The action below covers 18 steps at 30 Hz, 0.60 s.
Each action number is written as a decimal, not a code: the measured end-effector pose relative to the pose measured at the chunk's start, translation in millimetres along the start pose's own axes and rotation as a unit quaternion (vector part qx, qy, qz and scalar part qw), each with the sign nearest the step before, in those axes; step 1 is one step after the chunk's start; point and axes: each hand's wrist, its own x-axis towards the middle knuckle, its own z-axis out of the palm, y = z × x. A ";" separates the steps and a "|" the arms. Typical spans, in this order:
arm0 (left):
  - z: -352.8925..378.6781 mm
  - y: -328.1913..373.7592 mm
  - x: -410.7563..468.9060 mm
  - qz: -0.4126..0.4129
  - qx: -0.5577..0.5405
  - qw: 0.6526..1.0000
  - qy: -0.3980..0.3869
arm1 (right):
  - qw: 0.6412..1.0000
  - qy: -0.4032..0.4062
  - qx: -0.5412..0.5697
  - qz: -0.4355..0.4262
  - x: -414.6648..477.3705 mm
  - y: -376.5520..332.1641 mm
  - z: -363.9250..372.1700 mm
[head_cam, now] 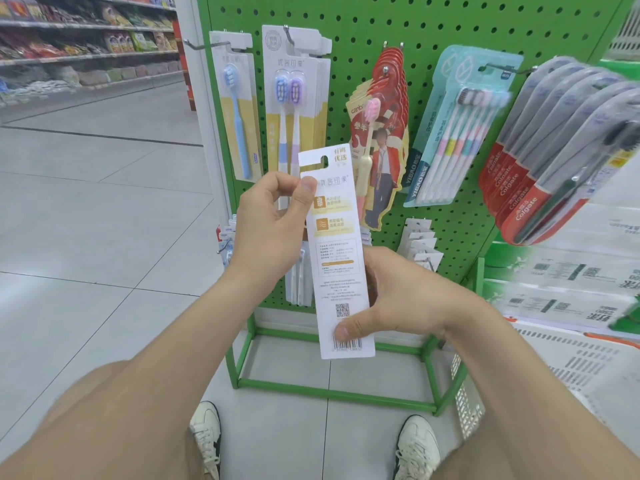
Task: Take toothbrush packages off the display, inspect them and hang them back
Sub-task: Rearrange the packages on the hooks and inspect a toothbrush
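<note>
Head view: left hand [273,216] pinches the upper edge of the toothbrush package [334,251], right hand [401,299] clamps its lower end — printed back facing the camera, held upright before the green pegboard display [433,26]. Contents apparently hidden behind the card.

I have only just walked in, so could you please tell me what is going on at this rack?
A person stands at a green pegboard display and holds one white toothbrush package in front of it, printed back toward the camera. The left hand pinches it near the top; the right hand grips its lower end, thumb by the barcode. The other packages hang on the display; this one is not yet hung back.
</note>
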 end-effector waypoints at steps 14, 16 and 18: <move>0.6 5.9 0.3 -0.026 -0.048 0.997 -0.048 | 0.992 0.072 0.101 -0.022 0.0 -1.0 -1.8; 0.0 5.0 -1.8 -0.023 -0.043 0.997 -0.061 | 0.984 0.119 0.126 -0.031 1.3 -2.0 -1.2; -0.2 5.4 -4.8 0.000 -0.018 0.999 -0.049 | 0.983 0.145 0.097 -0.052 3.9 0.0 1.3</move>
